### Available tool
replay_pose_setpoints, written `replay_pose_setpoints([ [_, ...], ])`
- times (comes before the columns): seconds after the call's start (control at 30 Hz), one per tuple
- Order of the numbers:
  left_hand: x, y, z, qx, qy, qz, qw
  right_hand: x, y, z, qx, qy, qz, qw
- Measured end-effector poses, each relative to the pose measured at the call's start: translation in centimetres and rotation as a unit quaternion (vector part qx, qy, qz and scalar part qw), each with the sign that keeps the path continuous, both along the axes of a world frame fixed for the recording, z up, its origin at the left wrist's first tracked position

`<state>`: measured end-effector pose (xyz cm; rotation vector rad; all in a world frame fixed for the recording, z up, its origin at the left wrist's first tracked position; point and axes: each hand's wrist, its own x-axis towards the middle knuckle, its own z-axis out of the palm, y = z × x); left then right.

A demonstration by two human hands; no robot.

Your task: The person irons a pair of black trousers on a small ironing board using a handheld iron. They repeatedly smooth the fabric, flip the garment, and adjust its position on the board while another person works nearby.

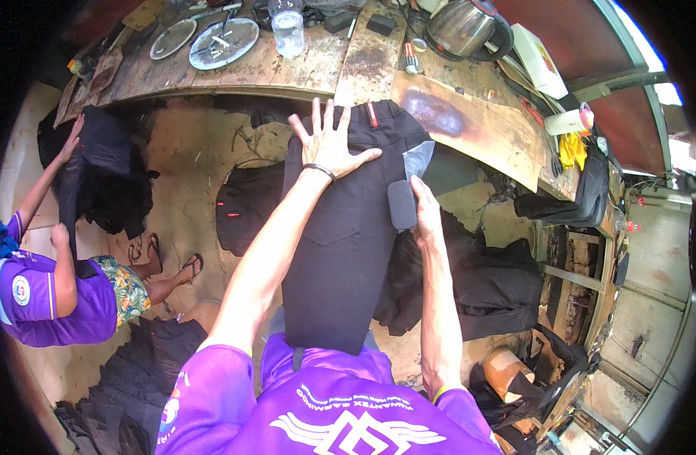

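Observation:
Black trousers (337, 265) lie over my lap and up onto the edge of the wooden workbench (325, 80), with a small red tag near the waistband. Flat on their upper part rests my left hand (329, 142), fingers spread and holding nothing. My right hand (427, 216) grips a dark grey block with rounded corners (401, 205) at the trousers' right edge. I cannot tell what kind of tool the block is. Just above it, a light grey-blue patch of cloth (418, 159), perhaps pocket lining, shows at the side of the trousers.
On the bench are a plate of cigarette butts (225, 45), a plastic bottle (289, 34) and an electric kettle (462, 30). Black garments are piled on the floor at right (492, 288) and lower left (128, 387). At left, a co-worker (67, 292) handles black cloth.

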<state>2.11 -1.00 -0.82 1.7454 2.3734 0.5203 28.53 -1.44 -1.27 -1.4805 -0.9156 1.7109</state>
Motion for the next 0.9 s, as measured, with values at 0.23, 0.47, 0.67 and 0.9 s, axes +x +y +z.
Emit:
replay_pose_setpoints([
  [0.23,-2.9,-0.8,-0.5,0.104,-0.023,-0.192,0.976,2.0,-1.3,-0.2,-0.073,0.071,-0.063,0.993],
  [0.47,-0.2,-5.1,0.4,0.154,0.026,-0.13,0.979,3.1,-7.0,4.5,0.13,-0.303,-0.052,0.943],
  [0.67,0.0,-3.4,-0.2,0.15,0.031,-0.172,0.973,-2.8,-13.5,6.7,-0.039,-0.119,0.258,0.958],
  [0.9,0.1,-1.7,0.8,0.042,-0.013,-0.232,0.972,-3.7,-5.4,7.2,0.345,-0.218,-0.077,0.91],
])
